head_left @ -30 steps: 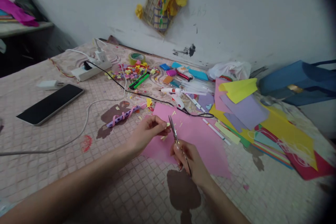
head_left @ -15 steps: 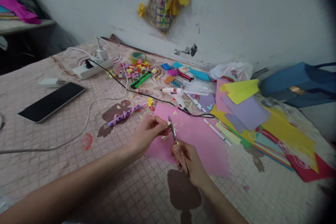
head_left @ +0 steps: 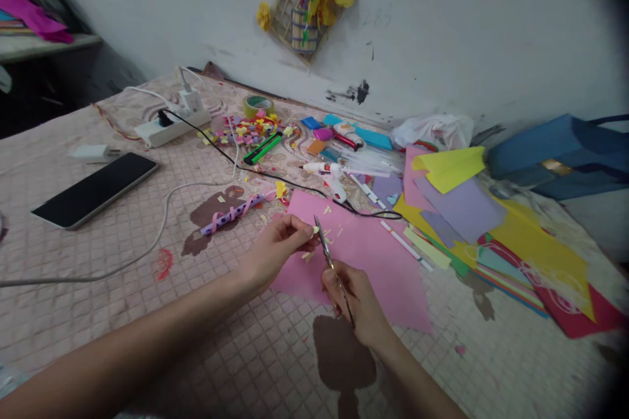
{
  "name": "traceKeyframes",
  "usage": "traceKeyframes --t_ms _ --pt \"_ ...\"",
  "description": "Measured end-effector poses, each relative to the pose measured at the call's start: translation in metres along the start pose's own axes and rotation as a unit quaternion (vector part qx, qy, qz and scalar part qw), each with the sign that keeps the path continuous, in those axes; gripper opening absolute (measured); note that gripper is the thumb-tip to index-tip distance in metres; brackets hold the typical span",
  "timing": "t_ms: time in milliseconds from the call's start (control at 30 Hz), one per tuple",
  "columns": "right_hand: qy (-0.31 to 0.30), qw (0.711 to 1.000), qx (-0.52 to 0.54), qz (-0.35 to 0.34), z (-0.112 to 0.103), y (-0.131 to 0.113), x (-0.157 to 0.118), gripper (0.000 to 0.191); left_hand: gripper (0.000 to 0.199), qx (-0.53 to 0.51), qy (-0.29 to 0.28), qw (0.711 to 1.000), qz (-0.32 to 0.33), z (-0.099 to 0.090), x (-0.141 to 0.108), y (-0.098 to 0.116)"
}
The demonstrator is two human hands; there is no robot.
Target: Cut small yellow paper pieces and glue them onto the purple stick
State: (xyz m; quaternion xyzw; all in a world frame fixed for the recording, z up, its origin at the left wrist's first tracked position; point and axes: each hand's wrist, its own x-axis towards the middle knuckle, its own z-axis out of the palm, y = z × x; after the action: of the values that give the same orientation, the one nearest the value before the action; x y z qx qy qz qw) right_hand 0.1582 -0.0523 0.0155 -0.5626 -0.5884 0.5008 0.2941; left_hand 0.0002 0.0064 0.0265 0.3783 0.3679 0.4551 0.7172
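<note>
Between thumb and fingers my left hand [head_left: 285, 239] pinches a small pale yellow piece of paper [head_left: 315, 230]. My right hand [head_left: 354, 298] is closed around the handles of a pair of scissors [head_left: 323, 243], whose blades point up and away, right beside that piece. Below both hands lies a sheet of pink paper [head_left: 378, 275], with pale yellow scraps [head_left: 334, 236] scattered on it. To the left rests a purple dotted paper tube [head_left: 230, 216] wound with a pink strip.
Beyond the pink sheet are a white glue gun [head_left: 327, 173] with a black cord, a green cutter knife [head_left: 264, 148] and a heap of paper cutouts [head_left: 246, 129]. Coloured papers [head_left: 457, 209] cover the right side. A phone [head_left: 98, 188] and power strip [head_left: 174, 129] are at left.
Both hands stay almost in place, the yellow piece still beside the scissors. The scissor blades look slightly closer together. The view has shifted very slightly.
</note>
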Motion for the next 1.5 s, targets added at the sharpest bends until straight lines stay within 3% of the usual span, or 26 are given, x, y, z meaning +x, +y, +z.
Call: traceKeyframes --t_ms 433,1500 --pt "0.006 1.0 -0.002 0.0 -0.0005 -0.0066 -0.002 0.031 0.015 -0.008 -0.001 1.0 0.001 0.0008 -0.0005 0.002" --pt "0.01 0.999 -0.032 -0.005 -0.0036 -0.0068 -0.0001 0.04 0.017 -0.003 0.008 1.0 -0.004 0.0017 0.0007 0.0026"
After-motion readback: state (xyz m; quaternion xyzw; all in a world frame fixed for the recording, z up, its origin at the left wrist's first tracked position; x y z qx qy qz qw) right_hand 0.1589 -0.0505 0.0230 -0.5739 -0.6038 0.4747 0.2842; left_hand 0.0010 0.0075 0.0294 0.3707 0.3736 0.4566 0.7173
